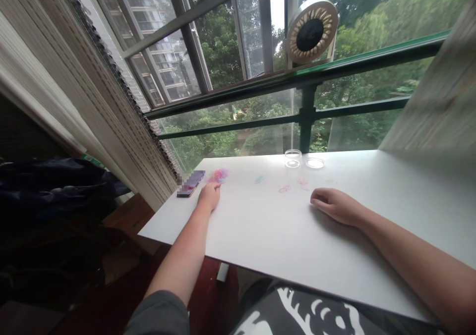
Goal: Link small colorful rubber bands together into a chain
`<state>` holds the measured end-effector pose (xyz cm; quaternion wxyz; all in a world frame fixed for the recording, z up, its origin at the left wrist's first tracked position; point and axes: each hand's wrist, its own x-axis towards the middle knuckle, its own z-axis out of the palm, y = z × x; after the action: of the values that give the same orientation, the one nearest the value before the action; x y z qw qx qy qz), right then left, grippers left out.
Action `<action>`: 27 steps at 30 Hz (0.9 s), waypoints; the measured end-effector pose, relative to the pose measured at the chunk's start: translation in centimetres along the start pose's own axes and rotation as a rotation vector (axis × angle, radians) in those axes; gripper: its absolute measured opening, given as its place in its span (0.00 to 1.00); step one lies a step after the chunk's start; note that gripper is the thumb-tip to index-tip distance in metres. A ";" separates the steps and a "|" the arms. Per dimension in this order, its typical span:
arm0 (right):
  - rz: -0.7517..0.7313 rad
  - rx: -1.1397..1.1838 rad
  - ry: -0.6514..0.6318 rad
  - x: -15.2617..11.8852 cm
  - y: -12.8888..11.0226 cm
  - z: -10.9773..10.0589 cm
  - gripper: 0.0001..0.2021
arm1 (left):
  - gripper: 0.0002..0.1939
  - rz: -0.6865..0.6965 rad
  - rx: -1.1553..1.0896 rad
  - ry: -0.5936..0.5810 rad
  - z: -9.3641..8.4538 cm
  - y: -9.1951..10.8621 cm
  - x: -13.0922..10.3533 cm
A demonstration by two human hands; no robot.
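My left hand (210, 196) is at the near edge of a loose heap of tiny pink, orange and purple pieces (218, 175), perhaps small rubber bands. Its fingers are drawn together; anything between them is too small to make out. My right hand (330, 205) lies on its side on the white table (260, 226), fingers curled in, with nothing visible in them. Between the hands are smaller clusters: teal pieces (259, 179), pink pieces (284, 189) and more pink pieces (302, 181). A faint pale cluster (330, 181) sits just beyond my right hand.
A phone (191, 184) lies left of the heap at the table's edge. At the back stand a clear round container (293, 158) and a clear shallow dish or lid (315, 163). Behind them runs a green railing (307, 119), with a fan (312, 31) above. A curtain (111, 87) hangs left.
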<state>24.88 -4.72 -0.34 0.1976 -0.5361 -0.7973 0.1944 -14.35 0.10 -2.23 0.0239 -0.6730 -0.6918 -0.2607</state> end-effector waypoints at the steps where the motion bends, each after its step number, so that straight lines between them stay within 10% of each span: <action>1: -0.003 0.001 0.004 0.0 0.0 0.0 0.11 | 0.15 -0.032 -0.016 -0.001 -0.1 0.0 0.0; 27: 0.002 0.028 -0.002 0.1 0.1 0.0 0.11 | 0.09 -0.229 0.005 0.017 0.5 -0.1 1.2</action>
<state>24.93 -4.56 -0.39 0.2039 -0.5340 -0.7941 0.2064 -14.41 1.37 -2.26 0.0013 -0.5873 -0.7645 -0.2656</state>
